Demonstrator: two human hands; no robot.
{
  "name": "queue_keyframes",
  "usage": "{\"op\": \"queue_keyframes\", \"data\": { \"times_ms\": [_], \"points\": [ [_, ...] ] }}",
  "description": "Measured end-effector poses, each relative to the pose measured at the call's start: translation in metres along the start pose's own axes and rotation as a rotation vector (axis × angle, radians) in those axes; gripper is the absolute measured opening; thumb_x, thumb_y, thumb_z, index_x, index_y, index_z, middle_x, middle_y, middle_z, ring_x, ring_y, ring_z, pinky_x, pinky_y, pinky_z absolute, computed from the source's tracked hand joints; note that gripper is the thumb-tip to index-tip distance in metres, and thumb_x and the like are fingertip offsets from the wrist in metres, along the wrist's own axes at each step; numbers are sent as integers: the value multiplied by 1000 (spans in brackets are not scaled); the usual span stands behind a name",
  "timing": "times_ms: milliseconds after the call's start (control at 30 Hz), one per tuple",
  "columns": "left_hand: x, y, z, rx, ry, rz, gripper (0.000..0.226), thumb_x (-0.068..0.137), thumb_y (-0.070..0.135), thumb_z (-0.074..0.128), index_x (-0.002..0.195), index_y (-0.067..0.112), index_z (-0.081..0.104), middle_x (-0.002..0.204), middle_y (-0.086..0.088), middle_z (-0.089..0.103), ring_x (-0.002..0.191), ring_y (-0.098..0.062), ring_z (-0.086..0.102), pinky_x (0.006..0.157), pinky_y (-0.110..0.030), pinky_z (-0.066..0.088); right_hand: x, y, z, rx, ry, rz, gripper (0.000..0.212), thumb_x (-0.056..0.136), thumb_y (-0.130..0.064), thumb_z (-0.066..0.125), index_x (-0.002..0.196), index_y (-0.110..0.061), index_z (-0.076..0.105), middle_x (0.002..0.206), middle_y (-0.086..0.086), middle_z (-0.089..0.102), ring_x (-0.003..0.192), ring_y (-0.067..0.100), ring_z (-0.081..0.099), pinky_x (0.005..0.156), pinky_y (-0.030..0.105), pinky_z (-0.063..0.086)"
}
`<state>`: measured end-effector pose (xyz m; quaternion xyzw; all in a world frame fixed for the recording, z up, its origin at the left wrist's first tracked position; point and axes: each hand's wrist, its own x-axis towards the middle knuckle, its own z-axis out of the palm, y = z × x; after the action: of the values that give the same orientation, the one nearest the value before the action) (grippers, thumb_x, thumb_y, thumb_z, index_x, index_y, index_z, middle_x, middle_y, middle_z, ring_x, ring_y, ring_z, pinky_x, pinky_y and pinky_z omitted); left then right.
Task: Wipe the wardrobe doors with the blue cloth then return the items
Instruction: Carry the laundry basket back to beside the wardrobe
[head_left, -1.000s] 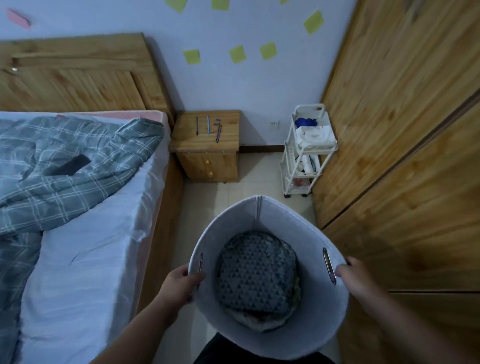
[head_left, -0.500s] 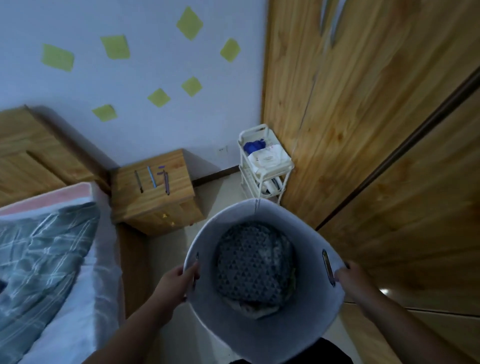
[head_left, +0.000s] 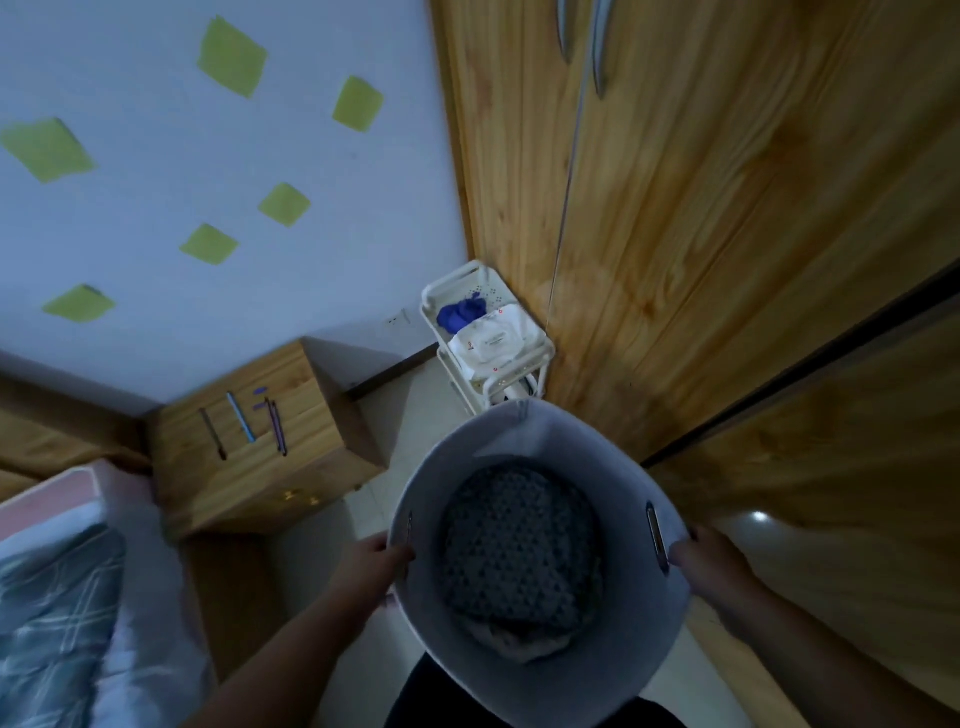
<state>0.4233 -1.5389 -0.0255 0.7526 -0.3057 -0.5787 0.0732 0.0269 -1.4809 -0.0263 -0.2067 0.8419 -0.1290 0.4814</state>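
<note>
Since a second ago your view has swung right, so the bed has slid off to the lower left and the wardrobe doors now fill the right half, while the basket has stayed level between your hands. Your left hand is curled over the basket's rim at the left handle slot, and your right hand wraps the opposite wall with its fingertips at the right slot. A soft-walled tub like this would sag or tip if you held it from one side, so the two-sided grip makes sense. It also keeps the patterned fabric settled flat in the bottom. You're holding the basket low, against your body and just clear of the doors, which suggests you're moving it out of the way so the wood can be reached. That's a judgement, not something shown. The blue cloth you need isn't in hand yet. It lies bunched on the top tier of the white cart, touching the packet of wipes, and the cart stands in the corner right against the wardrobe. With both hands taken up, wiping hasn't begun, and the basket will have to be set down before you can pick up the cloth. To the left of the cart stands the nightstand with a few pens lying on top, and green sticky notes dot the wall above.
</note>
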Motion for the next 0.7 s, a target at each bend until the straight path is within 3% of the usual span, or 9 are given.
{"op": "queue_keyframes", "data": {
  "times_ms": [67, 167, 267, 400, 533, 633, 700],
  "points": [
    [18, 16, 7, 39, -29, -16, 17, 95, 15, 65, 98, 27, 75, 90, -4, 79, 87, -24, 75, 61, -32, 61, 12, -1, 7, 38, 15, 47, 16, 72, -3, 63, 86, -9, 66, 88, 15, 69, 78, 29, 64, 60, 32, 45],
    [57, 31, 20, 90, -63, -26, 21, 96, 10, 64, 88, 26, 74, 69, 3, 78, 72, -19, 74, 51, -26, 57, 35, 5, 26, 123, 63, 132, 13, 71, -4, 62, 81, -1, 71, 90, 29, 70, 73, 32, 65, 60, 35, 44],
    [101, 42, 33, 179, -100, 6, 22, 97, 15, 63, 83, 27, 74, 69, 4, 77, 72, -17, 71, 47, -23, 53, 67, 13, 50, 213, 106, 218, 16, 74, -4, 62, 86, -2, 72, 95, 29, 71, 83, 39, 69, 64, 38, 45],
    [171, 44, 52, 236, -133, 28, 14, 96, 24, 65, 89, 25, 77, 77, 0, 80, 80, -24, 74, 57, -30, 59, 126, 23, 86, 309, 165, 295, 23, 76, -3, 62, 95, 10, 67, 86, 21, 67, 75, 30, 59, 66, 37, 40],
    [240, 41, 80, 243, -157, 31, 12, 96, 18, 63, 95, 18, 75, 94, -11, 77, 87, -31, 73, 74, -42, 65, 182, 31, 119, 345, 216, 335, 16, 78, -1, 60, 84, 14, 61, 78, 15, 54, 70, 25, 48, 63, 37, 33],
    [275, 40, 101, 259, -152, 41, 17, 96, 12, 58, 98, 18, 74, 95, -11, 76, 84, -28, 71, 73, -43, 65, 210, 38, 138, 357, 246, 359, 5, 80, -1, 61, 77, 1, 65, 77, 15, 59, 67, 26, 53, 60, 34, 37],
    [296, 38, 112, 284, -155, 59, 16, 96, 12, 57, 99, 17, 73, 97, -11, 76, 88, -30, 72, 82, -50, 65, 227, 42, 150, 380, 245, 357, 12, 81, -2, 61, 72, -10, 63, 79, 13, 64, 72, 29, 58, 64, 34, 43]
  ]
}}
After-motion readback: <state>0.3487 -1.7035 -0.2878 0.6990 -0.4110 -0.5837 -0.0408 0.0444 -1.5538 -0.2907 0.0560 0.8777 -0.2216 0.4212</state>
